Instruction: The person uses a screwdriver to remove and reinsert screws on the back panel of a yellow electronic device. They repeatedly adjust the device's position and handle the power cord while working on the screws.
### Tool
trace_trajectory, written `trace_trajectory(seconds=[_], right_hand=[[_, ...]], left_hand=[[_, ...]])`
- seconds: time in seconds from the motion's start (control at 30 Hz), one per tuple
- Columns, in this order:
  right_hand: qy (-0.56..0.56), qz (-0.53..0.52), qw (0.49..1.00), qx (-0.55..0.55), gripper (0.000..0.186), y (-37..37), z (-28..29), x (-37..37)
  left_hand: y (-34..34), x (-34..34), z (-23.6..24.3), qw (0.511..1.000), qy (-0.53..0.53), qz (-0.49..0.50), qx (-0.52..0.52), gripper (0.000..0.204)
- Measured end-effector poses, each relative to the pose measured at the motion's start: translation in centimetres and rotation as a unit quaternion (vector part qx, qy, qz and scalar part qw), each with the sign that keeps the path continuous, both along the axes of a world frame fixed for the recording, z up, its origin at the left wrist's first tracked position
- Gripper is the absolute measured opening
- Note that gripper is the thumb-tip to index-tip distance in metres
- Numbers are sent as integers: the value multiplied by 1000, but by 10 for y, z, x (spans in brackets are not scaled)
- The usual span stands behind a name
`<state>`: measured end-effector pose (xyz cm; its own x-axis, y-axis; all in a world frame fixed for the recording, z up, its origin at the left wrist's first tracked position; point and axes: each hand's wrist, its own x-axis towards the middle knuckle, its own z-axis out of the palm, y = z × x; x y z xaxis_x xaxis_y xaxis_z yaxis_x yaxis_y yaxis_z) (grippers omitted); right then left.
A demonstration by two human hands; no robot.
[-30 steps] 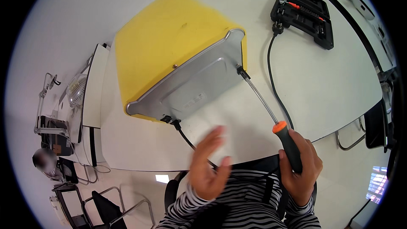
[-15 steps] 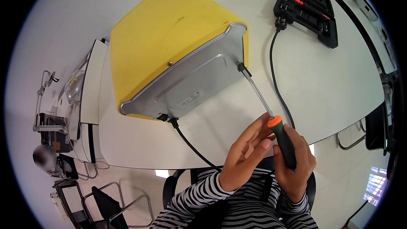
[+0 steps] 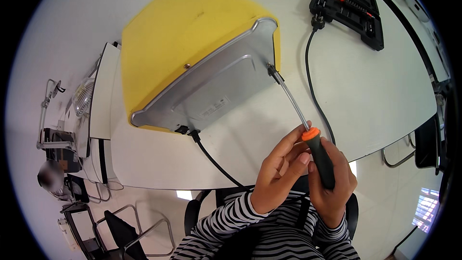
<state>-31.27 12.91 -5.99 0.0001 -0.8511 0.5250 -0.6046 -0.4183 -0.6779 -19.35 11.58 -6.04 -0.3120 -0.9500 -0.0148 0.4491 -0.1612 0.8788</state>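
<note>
Screwdriver (image 3: 312, 137), handle (image 3: 322, 161) clasped in right grip (image 3: 335, 188), collar (image 3: 311, 133) beside left grip (image 3: 275, 178), whose hold is unclear

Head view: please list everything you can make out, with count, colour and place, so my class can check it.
Box-shaped unit: 1, yellow with grey panel, table's left
Screwdriver: 1, dark green handle, orange collar, shaft reaching panel's right side
Tool case: 1, black, open, table's upper right
Black cable: at least 1, one stretch at panel's lower left, another with plug by the case
Table: 1, white, centre
Lamp arm: 1, pale grey, far left
Chairs: at least 3, black, lower left, right edge, beneath wearer
Other person: 1, blurred, far left
Sleeves: 2, black-and-white striped, bottom
Left hand: 1, bare, fingers by the collar
Right hand: 1, bare, around the handle
</note>
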Motion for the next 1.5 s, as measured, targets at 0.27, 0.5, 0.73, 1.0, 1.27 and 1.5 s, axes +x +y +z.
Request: trace_trajectory(seconds=[0.27,0.5,0.73,1.0,1.27,1.5], right_hand=[[-9,1,1000,6,38,0,-3,-2],[-7,0,1000,7,37,1,-4,-2],[-4,0,1000,-5,37,1,-6,-1],[-9,-3,1000,12,36,2,-3,2],[0,-6,1000,-5,38,1,-7,1],[39,-12,999,-25,41,1,-6,2]], left_hand=[[-3,1,0,1000,-4,-6,16,44],[-2,-1,0,1000,9,-4,15,44],[-2,-1,-1,1000,8,2,18,44],[-1,1,-2,1000,9,2,10,45],[-1,-1,-1,1000,18,3,11,46],[1,-2,-4,1000,24,5,12,46]])
